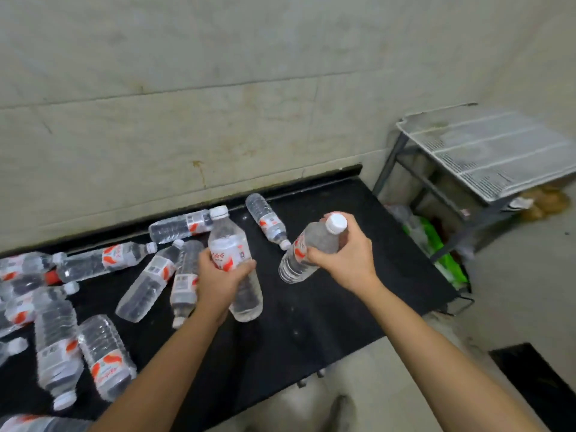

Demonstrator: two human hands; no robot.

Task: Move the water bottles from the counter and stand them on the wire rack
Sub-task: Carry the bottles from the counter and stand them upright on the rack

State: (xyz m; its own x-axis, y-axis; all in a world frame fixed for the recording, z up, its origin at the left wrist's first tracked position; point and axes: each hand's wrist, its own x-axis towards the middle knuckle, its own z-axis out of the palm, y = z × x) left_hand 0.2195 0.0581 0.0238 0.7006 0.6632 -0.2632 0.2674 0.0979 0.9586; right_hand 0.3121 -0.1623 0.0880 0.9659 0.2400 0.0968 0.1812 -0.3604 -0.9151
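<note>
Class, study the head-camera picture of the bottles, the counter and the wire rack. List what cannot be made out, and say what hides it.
- Wire rack: right side cut off by the frame edge; lower shelves hidden under the top shelf.
- Bottles at far left: cut off by the edge, so no full count.
- Label print on the bottle in the left hand: blurred, partly covered by fingers.
- Right hand covers the middle of its bottle.

Pale wall (187, 88) fills upper frame — stained, with faint horizontal seams and a brownish drip mark near centre. Green plastic bag (433, 241) sits at right of centre, low by the floor. Brown crumpled item (545, 201) at right edge (blurred, cannot identify). Light floor (514, 291) lower right — dark mat (536, 381) in the corner.
</note>
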